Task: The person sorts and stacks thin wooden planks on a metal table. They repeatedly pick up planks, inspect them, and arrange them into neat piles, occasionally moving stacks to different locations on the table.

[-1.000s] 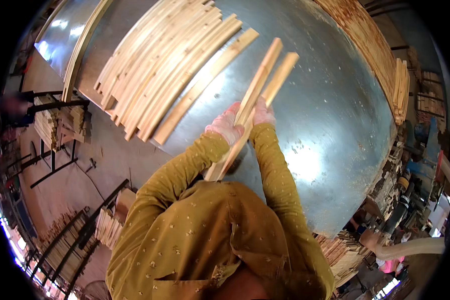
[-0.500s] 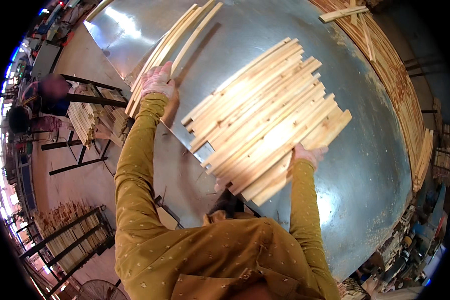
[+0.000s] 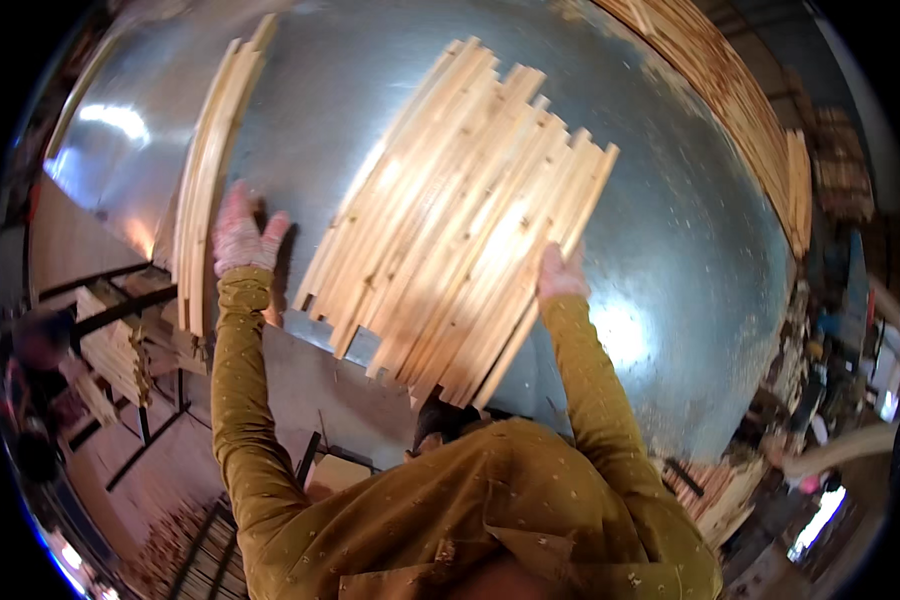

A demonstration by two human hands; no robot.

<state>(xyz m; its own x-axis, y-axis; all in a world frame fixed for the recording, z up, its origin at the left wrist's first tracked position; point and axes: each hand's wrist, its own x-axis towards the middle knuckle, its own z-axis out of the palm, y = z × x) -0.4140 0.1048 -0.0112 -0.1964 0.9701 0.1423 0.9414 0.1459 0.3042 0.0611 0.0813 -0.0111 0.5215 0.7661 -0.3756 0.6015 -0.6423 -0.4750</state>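
Note:
A wide layer of pale wooden strips [image 3: 450, 225] lies side by side on the shiny metal table [image 3: 670, 270], their ends uneven. At its right edge, my right hand [image 3: 563, 273] grips the outermost strip, which looks turned on its edge; some of its fingers are hidden. My left hand [image 3: 243, 238] is open, thumb and fingers apart, between this layer and a narrow bundle of long strips [image 3: 206, 170]. The fingers are beside the bundle, and whether they touch it I cannot tell. The bundle's near end sticks out past the table edge.
Stacked long strips [image 3: 715, 85] line the table's far right rim. At the left, a black metal rack [image 3: 120, 312] holds more wood pieces, with a person [image 3: 42, 345] beside it. Another rack of strips [image 3: 195, 550] stands at lower left. Wood pieces [image 3: 715, 495] are piled at lower right.
The view has swung, shifting the layer and bundle left in the picture. My left hand has come off the bundle and opened. The right-edge strip now sits closer against the layer.

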